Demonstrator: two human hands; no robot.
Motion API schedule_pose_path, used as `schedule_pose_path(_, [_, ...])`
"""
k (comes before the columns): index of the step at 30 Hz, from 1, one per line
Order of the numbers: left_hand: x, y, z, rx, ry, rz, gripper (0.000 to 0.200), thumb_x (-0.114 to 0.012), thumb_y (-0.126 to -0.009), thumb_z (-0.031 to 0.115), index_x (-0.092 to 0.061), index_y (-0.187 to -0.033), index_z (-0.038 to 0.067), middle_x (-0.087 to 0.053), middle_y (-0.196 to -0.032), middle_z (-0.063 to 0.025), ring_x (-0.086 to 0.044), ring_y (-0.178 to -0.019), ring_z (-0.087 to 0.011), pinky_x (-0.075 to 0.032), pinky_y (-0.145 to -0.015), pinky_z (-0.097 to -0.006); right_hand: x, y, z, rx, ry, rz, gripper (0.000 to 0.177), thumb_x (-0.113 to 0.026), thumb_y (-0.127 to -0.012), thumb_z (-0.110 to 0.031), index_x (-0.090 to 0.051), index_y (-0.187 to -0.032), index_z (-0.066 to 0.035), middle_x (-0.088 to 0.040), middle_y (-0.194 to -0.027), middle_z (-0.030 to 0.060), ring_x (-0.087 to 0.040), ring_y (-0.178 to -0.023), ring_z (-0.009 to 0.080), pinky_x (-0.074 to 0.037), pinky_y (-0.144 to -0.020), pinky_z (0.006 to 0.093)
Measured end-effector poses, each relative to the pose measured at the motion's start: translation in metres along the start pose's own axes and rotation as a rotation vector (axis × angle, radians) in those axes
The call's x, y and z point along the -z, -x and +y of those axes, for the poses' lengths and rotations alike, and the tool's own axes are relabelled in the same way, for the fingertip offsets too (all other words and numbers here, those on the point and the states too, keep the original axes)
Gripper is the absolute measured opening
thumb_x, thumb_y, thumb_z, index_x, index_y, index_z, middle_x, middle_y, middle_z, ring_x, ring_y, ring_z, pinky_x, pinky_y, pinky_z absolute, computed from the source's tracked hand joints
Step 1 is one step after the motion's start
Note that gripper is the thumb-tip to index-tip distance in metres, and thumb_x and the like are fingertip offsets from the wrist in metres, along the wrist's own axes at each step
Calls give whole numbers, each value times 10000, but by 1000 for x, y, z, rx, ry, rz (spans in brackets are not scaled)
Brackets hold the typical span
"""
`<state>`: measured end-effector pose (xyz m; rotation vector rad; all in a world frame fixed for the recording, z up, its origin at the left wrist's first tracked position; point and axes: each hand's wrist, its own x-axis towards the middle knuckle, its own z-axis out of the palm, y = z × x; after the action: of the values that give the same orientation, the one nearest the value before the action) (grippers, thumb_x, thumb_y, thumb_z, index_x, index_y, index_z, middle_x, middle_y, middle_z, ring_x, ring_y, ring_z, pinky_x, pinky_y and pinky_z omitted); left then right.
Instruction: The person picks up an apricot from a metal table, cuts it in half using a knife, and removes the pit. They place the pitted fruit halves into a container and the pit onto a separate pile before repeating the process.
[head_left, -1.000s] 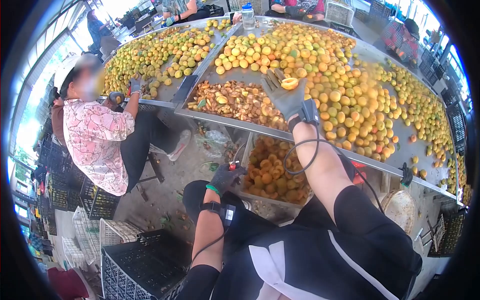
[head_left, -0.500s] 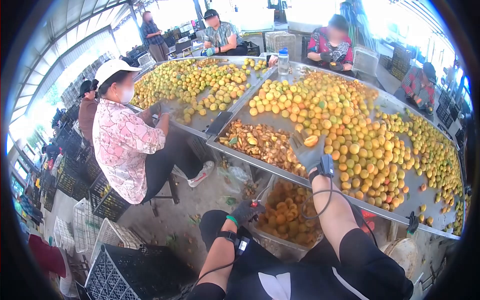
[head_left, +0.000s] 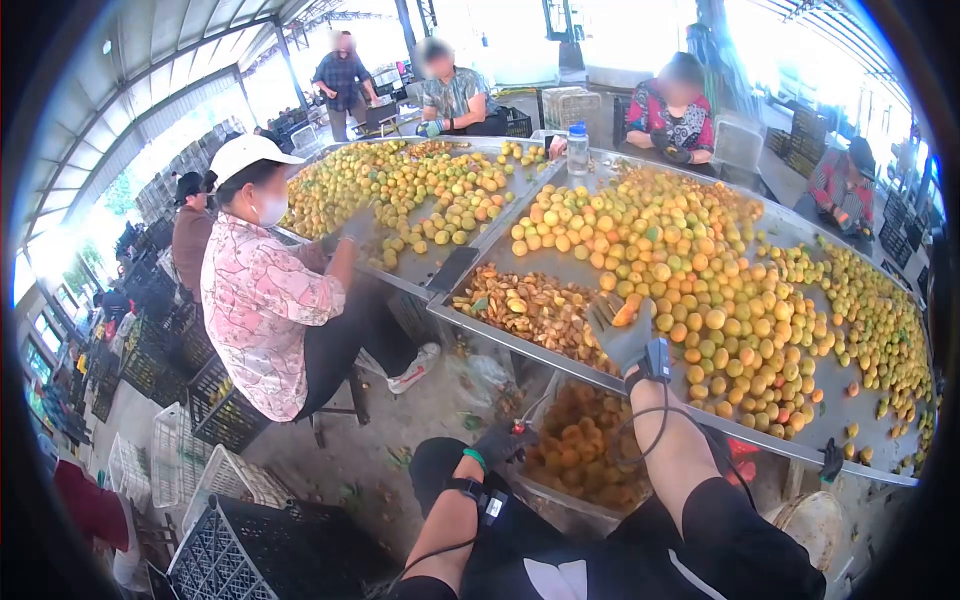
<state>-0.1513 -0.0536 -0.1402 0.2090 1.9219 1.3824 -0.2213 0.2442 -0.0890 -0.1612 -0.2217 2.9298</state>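
Note:
My right hand (head_left: pixel 622 338), in a grey glove, holds an orange apricot (head_left: pixel 627 311) by its fingers above the near edge of the metal sorting table (head_left: pixel 590 377). Beside it on the left lies a heap of split apricot pieces (head_left: pixel 530 305); whole apricots (head_left: pixel 690 270) are piled beyond and to the right. Lower down, near my knee, my left hand (head_left: pixel 500 443) in a dark glove is closed around a small knife (head_left: pixel 518 428) with a red part showing; its blade is hard to see. A crate of apricots (head_left: pixel 580 450) stands beneath the table edge, right of this hand.
A person in a pink patterned shirt (head_left: pixel 265 310) sits on the left. Other people sit across the table. A water bottle (head_left: pixel 577 150) stands at the far edge. Black crates (head_left: pixel 270 545) and white crates (head_left: pixel 235 480) are at lower left. Cables run along both my forearms.
The view has shifted slightly, so the table appears lower and further right. The apricot in my right hand has tilted more upright. The person in pink has raised a hand.

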Motion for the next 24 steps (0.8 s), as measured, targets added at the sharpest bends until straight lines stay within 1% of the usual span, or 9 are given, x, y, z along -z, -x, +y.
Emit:
schedule_pose_path(2, [0, 2, 4, 10, -14, 15, 236, -708, -839, 327, -738, -870, 95, -596, -606, -18, -541, -489, -98, -414, -458, -245, 10, 0, -2, 19, 20, 71, 809, -509, -900, -611, -375, -1353, 46, -381, -1413, 200, -322, -1353, 351, -237, -1157, 472])
schedule_pose_path(3, [-1, 4, 5, 29, -26, 15, 230, -704, -843, 323, -739, -871, 98, -595, -607, -16, -541, -488, -98, -414, -456, -245, 14, -2, -3, 30, 66, 77, 724, -517, -918, -565, -407, -1327, 22, -445, -1332, 172, -398, -1282, 339, -338, -1103, 485])
schedule_pose_path(9, [-1, 9, 8, -30, -36, -22, 222, -703, -842, 306, -738, -883, 90, -610, -647, -13, -539, -521, -96, -415, -481, -254, 22, 0, -1, 1, -57, 211, 606, -511, -932, -520, -511, -1164, 40, -520, -1216, 197, -493, -1160, 360, -430, -1018, 522])
schedule_pose_path(12, [2, -2, -8, -26, -68, -10, 223, -713, -831, 298, -739, -902, 87, -632, -690, -18, -545, -546, -94, -418, -500, -258, 11, 12, 2, -48, -51, 168, 610, -502, -946, -517, -423, -1294, -23, -467, -1289, 175, -484, -1175, 342, -449, -1011, 498])
schedule_pose_path(14, [2, -2, -12, -25, -68, 4, 228, -717, -825, 295, -739, -910, 84, -640, -708, -22, -551, -552, -96, -422, -505, -260, 10, 8, 4, -32, -40, 191, 602, -489, -945, -533, -454, -1259, -21, -485, -1271, 177, -480, -1180, 342, -441, -1017, 504])
schedule_pose_path(18, [1, -5, -10, 16, -55, 27, 233, -725, -813, 274, -733, -916, 65, -653, -719, -31, -563, -562, -96, -427, -507, -259, 11, 6, 4, -52, 11, 59, 567, -471, -959, -505, -498, -1219, -1, -509, -1252, 182, -474, -1186, 349, -407, -1041, 524])
schedule_pose_path(21, [-1, 0, -8, 14, -14, 24, 216, -694, -839, 252, -730, -909, 51, -650, -703, -26, -560, -547, -95, -424, -500, -245, 12, 13, 4, -31, 18, 6, 607, -456, -959, -511, -462, -1230, 32, -507, -1249, 223, -474, -1208, 380, -372, -1060, 583])
schedule_pose_path(23, [1, -8, -18, 5, -19, 17, 212, -694, -831, 251, -725, -903, 54, -651, -704, -23, -575, -543, -110, -432, -493, -255, -2, 24, 5, -68, -15, -22, 444, -467, -984, -345, -462, -1231, 24, -475, -1289, 217, -459, -1229, 394, -373, -1075, 575])
schedule_pose_path(24, [2, -8, -18, -23, -29, 30, 208, -693, -823, 250, -721, -896, 57, -651, -705, -20, -591, -540, -124, -441, -485, -266, -7, 33, 8, -68, -14, -2, 444, -467, -984, -345, -462, -1231, 24, -475, -1289, 217, -459, -1229, 394, -373, -1075, 575])
